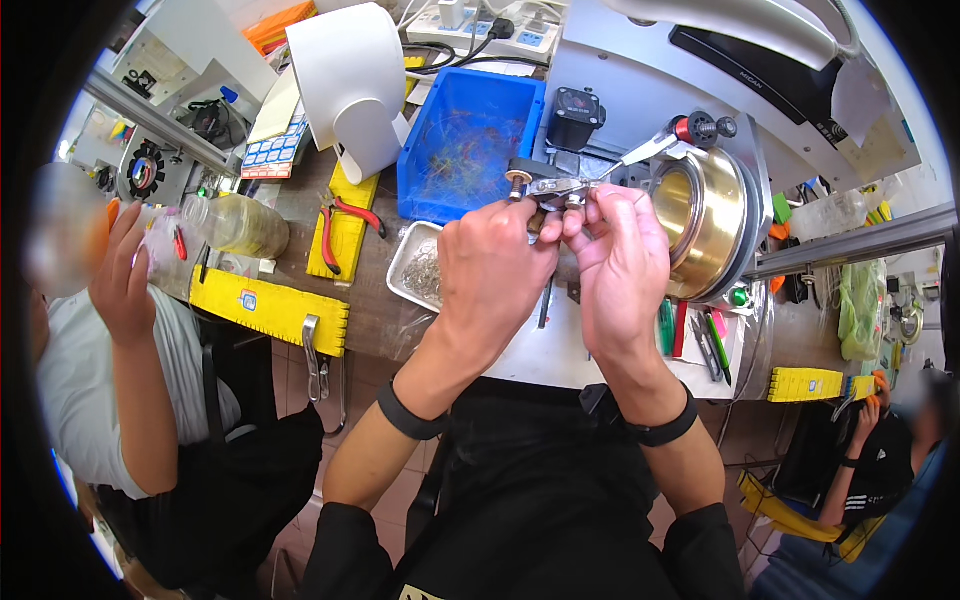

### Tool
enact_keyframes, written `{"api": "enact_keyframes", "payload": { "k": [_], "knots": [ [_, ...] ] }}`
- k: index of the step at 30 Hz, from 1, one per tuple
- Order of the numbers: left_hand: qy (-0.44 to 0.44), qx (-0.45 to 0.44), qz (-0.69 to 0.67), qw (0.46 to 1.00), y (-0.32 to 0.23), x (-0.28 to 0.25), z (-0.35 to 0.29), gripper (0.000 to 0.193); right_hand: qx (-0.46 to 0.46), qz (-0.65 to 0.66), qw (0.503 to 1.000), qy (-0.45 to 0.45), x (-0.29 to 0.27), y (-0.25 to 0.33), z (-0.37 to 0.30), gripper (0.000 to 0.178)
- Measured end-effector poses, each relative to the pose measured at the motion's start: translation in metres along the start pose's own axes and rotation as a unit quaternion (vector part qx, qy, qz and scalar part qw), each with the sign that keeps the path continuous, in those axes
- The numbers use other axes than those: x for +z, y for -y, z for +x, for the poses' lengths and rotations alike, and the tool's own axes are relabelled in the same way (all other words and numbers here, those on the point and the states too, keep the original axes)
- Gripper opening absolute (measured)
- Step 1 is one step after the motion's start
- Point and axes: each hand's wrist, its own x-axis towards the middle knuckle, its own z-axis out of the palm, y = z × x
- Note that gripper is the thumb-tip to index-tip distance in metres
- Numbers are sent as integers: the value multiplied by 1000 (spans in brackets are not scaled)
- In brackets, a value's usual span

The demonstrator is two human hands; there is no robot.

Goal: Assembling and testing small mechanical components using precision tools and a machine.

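Both my hands meet over the middle of the workbench on a small metal bracket part [553,187] with little rollers on it. My left hand [492,270] is closed, pinching its near left end. My right hand [622,262] grips its right end with fingertips. Just right of them stands a large brass-coloured drum [708,222] on a winding machine, with a thin metal arm [650,150] and a red knob [684,128] above it. A small metal tray [412,262] of shiny wire bits lies left of my left hand.
A blue bin [436,190] of thin wire scraps sits behind my hands. Red-handled pliers [345,225] lie on a yellow block, next to a yellow ruler-like block [268,308] and a plastic bottle [240,224]. A white lamp shade [350,80] hangs above. People sit at both sides.
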Motion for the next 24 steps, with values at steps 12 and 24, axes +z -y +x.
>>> {"api": "enact_keyframes", "payload": {
  "k": [12,24],
  "knots": [
    [0,-61,-148,987,-7,13,-7,18,-8,-67,997,-23,-4,4,-2,9],
    [-5,-72,-78,994,-2,4,-6,19,11,-83,997,-2,1,5,3,9]
  ]
}}
